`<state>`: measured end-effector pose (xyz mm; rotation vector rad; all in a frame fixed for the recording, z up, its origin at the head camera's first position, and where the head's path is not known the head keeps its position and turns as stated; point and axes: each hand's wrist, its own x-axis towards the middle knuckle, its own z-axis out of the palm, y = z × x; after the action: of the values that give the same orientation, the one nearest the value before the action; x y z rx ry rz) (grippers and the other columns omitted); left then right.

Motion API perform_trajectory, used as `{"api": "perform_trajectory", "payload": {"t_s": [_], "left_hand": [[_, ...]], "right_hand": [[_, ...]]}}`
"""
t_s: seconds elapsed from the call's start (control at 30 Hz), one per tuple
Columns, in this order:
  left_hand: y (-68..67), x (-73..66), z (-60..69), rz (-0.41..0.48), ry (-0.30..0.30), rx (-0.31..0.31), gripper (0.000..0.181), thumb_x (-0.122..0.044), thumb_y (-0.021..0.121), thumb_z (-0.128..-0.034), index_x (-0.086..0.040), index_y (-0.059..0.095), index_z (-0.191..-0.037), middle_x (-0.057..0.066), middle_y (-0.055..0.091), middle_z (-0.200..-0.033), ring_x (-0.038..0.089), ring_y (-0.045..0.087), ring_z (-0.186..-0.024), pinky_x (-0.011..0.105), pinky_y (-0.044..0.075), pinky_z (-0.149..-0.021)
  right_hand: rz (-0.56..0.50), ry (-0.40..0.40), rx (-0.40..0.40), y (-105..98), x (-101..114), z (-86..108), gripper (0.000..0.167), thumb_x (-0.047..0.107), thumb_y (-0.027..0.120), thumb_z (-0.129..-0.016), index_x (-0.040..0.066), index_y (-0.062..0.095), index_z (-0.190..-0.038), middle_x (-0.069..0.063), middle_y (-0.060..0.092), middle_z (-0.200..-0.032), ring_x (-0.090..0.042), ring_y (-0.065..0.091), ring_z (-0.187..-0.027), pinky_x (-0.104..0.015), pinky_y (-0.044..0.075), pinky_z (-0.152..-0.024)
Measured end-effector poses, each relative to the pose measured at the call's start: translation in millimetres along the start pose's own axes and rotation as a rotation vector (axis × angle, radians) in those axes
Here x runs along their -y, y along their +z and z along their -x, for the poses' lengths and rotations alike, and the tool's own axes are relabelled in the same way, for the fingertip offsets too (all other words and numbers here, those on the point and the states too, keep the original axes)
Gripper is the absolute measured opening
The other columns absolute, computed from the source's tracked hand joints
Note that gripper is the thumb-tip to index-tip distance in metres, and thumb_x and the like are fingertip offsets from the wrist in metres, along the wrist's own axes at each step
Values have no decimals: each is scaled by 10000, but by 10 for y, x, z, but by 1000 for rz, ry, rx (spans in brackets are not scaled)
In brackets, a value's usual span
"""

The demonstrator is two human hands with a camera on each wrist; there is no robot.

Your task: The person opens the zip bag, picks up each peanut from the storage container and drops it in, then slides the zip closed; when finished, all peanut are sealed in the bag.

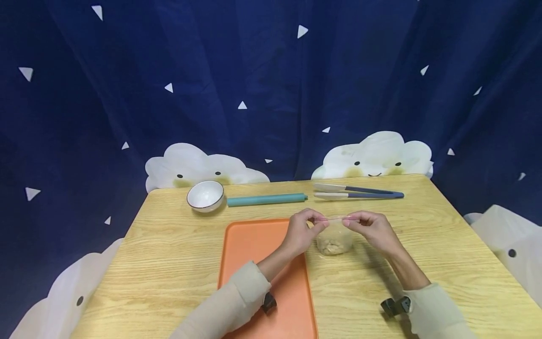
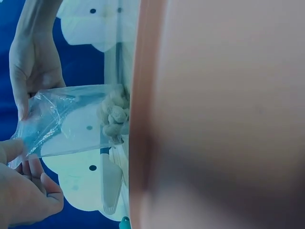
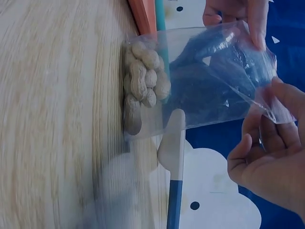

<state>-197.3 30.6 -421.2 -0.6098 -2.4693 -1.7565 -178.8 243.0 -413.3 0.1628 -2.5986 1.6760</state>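
A clear zip bag (image 1: 338, 234) stands upright on the table just right of the orange tray, its pinkish zip edge at the top. Several unshelled peanuts (image 3: 139, 76) lie in its bottom. My left hand (image 1: 301, 230) pinches the left end of the top edge between thumb and fingers. At the other end, my right hand (image 1: 377, 232) pinches the same edge in the same way. Both wrist views show the bag (image 2: 71, 121) stretched between the two hands. Whether its mouth is sealed I cannot tell.
An orange tray (image 1: 258, 238) lies under my left forearm. Along the back of the table (image 1: 169, 263) are a white bowl (image 1: 205, 195) with a dark rim, a teal rod (image 1: 267, 200) and tongs (image 1: 360, 194) with pale tips and blue handles. A dark blue curtain hangs behind.
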Motion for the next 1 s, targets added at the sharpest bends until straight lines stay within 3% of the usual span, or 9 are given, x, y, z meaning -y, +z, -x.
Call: {"api": "perform_trajectory", "payload": {"t_s": [0.2, 0.4, 0.53, 0.73, 1.0], "left_hand": [[26, 2, -17, -7, 23, -34, 86, -189, 710, -855, -105, 721, -868, 5, 671, -850, 22, 540, -783, 160, 448, -634], [68, -45, -40, 1, 20, 6, 113, -185, 685, -877, -89, 711, -930, 12, 669, -878, 21, 538, -781, 157, 466, -695], [85, -70, -26, 7, 20, 19, 107, -187, 681, -878, -90, 706, -916, 10, 657, -857, 21, 524, -756, 158, 459, -678], [104, -63, -11, -2, 21, 17, 73, -166, 667, -863, -100, 687, -887, 0, 647, -856, 23, 527, -762, 156, 450, -642], [120, -72, -23, -37, 20, 47, 80, -181, 666, -859, -123, 702, -900, -9, 687, -914, 45, 596, -820, 166, 475, -711]], "right_hand": [[22, 10, -24, 39, 26, 3, 337, 325, 679, -876, 7, 708, -983, 185, 670, -829, -30, 570, -781, -237, 483, -687], [11, 27, 8, 47, 33, 12, 369, 342, 654, -893, 6, 691, -1041, 163, 693, -894, 8, 608, -868, -224, 489, -777], [-17, 18, 46, 74, 53, 25, 360, 320, 652, -898, -8, 677, -1045, 19, 732, -958, 6, 646, -907, -220, 497, -828], [-23, 4, 17, 128, 57, 31, 341, 308, 650, -901, -12, 682, -1016, -122, 725, -1005, -1, 660, -898, -243, 498, -842], [-28, 19, 54, 153, 60, 26, 355, 324, 644, -903, 13, 674, -1073, -49, 720, -1029, -52, 670, -933, -248, 509, -845]]}}
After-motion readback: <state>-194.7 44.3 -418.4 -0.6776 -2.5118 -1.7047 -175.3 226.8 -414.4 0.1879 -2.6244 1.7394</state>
